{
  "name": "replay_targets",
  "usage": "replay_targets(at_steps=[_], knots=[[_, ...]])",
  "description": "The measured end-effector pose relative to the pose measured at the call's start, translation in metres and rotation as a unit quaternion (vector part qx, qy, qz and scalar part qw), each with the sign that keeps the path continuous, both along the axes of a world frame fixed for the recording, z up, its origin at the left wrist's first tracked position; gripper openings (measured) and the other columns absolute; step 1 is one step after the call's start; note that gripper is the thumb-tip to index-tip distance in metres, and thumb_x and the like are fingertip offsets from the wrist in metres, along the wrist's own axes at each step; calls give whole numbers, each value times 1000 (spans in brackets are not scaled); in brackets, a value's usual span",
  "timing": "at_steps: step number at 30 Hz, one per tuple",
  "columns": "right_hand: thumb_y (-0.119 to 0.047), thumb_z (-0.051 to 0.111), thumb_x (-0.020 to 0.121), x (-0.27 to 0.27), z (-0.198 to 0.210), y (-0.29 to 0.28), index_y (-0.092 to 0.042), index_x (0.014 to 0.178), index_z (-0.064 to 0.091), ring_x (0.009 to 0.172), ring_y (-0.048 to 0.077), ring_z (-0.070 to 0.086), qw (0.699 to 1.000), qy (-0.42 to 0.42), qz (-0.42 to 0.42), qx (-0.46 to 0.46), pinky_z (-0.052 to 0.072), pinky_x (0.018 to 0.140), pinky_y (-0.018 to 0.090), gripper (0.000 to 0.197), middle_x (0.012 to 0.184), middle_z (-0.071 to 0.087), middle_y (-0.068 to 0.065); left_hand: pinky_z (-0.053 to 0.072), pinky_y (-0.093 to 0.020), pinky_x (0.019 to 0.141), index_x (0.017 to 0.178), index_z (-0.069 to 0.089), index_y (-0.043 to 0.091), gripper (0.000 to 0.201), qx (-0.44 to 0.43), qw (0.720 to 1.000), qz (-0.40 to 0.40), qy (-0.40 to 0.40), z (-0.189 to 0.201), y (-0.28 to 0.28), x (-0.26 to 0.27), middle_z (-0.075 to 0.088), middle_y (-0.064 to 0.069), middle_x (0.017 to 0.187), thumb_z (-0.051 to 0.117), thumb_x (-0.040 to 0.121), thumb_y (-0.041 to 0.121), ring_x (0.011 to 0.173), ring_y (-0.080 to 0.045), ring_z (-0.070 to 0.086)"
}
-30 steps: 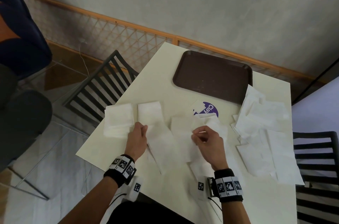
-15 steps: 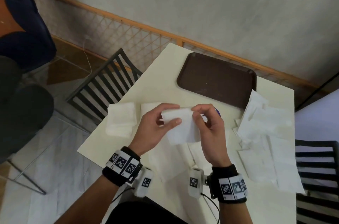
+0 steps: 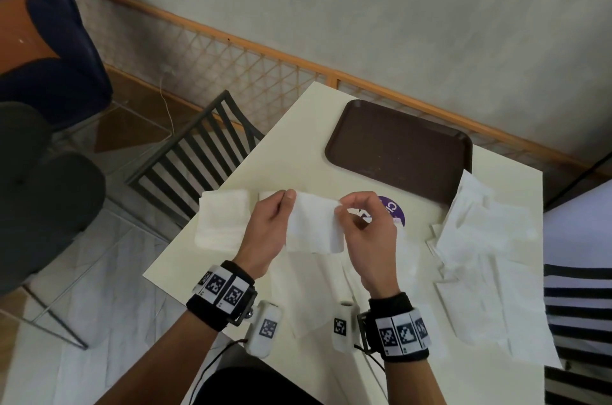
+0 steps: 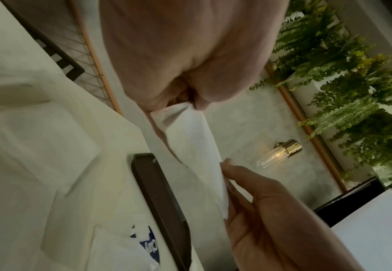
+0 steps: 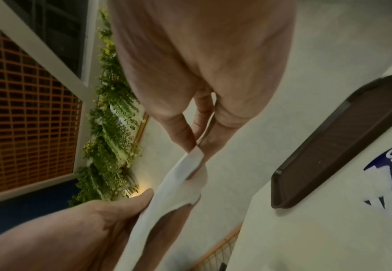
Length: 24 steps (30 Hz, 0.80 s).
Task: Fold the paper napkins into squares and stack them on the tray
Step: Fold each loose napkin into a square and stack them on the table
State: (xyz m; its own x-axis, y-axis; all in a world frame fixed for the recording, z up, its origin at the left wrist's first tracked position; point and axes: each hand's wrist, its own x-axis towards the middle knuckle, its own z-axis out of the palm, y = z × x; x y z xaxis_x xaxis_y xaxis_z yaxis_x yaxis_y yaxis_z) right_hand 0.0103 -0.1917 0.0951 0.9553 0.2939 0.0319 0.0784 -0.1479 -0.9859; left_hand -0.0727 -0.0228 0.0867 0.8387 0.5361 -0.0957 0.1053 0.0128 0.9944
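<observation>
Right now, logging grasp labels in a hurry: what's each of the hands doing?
Left hand: pinches the left top corner of the napkin, held above the table.
Right hand: pinches that napkin's right top corner.

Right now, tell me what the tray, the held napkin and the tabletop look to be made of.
Tray: probably moulded plastic, dark brown, matt, with rounded corners and a raised rim.
Held napkin: thin white tissue paper; it droops and creases between the left hand and right hand.
Tabletop: smooth cream surface, perhaps laminate; the look leaves it open.
</observation>
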Motion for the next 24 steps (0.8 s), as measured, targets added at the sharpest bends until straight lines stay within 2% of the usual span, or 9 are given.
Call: replay_targets(at_steps=[2, 5, 9, 12, 14, 17, 19, 22, 24], knots=[[-5, 74, 100, 1, -4, 5, -20, 100, 71, 73, 2, 67, 1000, 4, -7, -13, 51, 69, 14, 15, 99, 75, -13, 41, -42, 79, 101, 51, -4, 72, 1, 1000, 4, 21, -5, 1, 1, 47, -5, 86, 47, 106, 68, 82, -22, 43], [-5, 75, 98, -1, -11, 14, -19, 97, 72, 81, -3, 70, 999, 19, -34, -28, 55, 77, 16, 15, 96, 76, -12, 37, -38, 71, 86, 44, 4, 56, 41, 998, 14, 42, -9, -1, 2, 37, 3, 75, 44, 113, 54, 72, -14, 37], [-10, 74, 99, -4, -21, 19, -24, 98, 68, 78, 5, 75, 997, 10, -11, -75, 57, 73, 25, 15, 96, 74, -12, 35, -30, 63, 77, 37, 18, 46, 137, 987, 22, 77, -16, 0, 0, 35, 11, 67, 39, 115, 45, 63, -8, 33], [-30, 68, 106, -3, -26, 21, -27, 110, 61, 95, 12, 70, 980, -127, -3, -151, 55, 80, 29, 8, 114, 62, -9, 36, -26, 60, 82, 41, 17, 45, 191, 978, -37, 76, -19, 5, -6, 37, 6, 67, 34, 116, 45, 62, -7, 34], [-49, 52, 111, -1, -29, 27, -28, 117, 62, 103, 15, 63, 951, -222, 22, -213, 50, 87, 36, 24, 120, 56, -10, 41, -27, 65, 89, 49, 16, 42, 213, 970, -100, 66, -20, 6, -11, 48, 0, 73, 33, 117, 42, 66, -8, 43], [-54, 30, 117, -2, -37, 45, -25, 103, 65, 96, 21, 60, 909, -309, 72, -269, 46, 87, 42, 47, 103, 64, -7, 47, -32, 74, 97, 55, 14, 41, 218, 966, -129, 53, -20, 6, -13, 59, 0, 85, 32, 118, 40, 78, -17, 55], [-46, 34, 118, 2, -47, 53, -22, 86, 59, 81, 23, 57, 899, -342, 72, -263, 47, 80, 46, 48, 81, 60, -7, 43, -31, 69, 89, 50, 15, 41, 204, 972, -105, 51, -16, 8, -11, 51, 1, 77, 33, 118, 39, 70, -12, 46], [-41, 44, 116, 19, -51, 56, -27, 78, 40, 69, 20, 42, 929, -308, 49, -201, 44, 68, 45, 41, 69, 44, -11, 36, -27, 63, 83, 41, 14, 43, 208, 976, -46, 48, -10, 14, -11, 39, -4, 71, 34, 117, 40, 66, -9, 35], [-46, 45, 116, 24, -47, 61, -26, 80, 38, 66, 20, 47, 974, -188, 13, -125, 46, 64, 45, 42, 68, 49, -9, 37, -29, 61, 83, 42, 15, 44, 181, 982, -1, 49, -11, 20, -10, 39, -4, 70, 34, 116, 42, 65, -11, 36]])
